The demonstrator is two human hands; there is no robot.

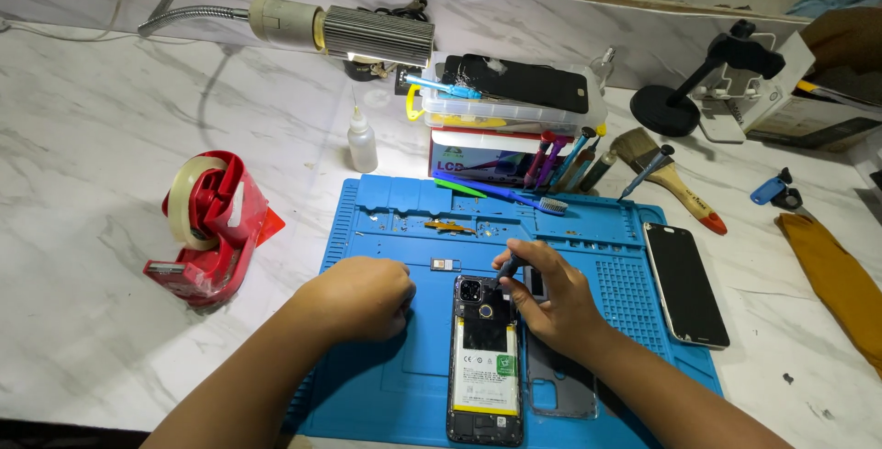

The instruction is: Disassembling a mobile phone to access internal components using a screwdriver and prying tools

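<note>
An opened phone (484, 362) lies back-side up on a blue work mat (386, 385), its battery and camera module exposed. My right hand (544, 293) is shut on a small dark tool (504, 270), whose tip rests near the phone's camera area. My left hand (360, 295) is curled into a loose fist on the mat just left of the phone's top; whether it holds anything is hidden. A grey back cover (560, 394) lies partly under my right wrist, beside the phone.
A second phone (685, 284) lies screen-up at the mat's right edge. A red tape dispenser (209, 228) stands left. Behind the mat: a small bottle (362, 141), a lamp (367, 34), stacked boxes (505, 109), a toothbrush (514, 193), a paintbrush (671, 178), a stand (684, 90).
</note>
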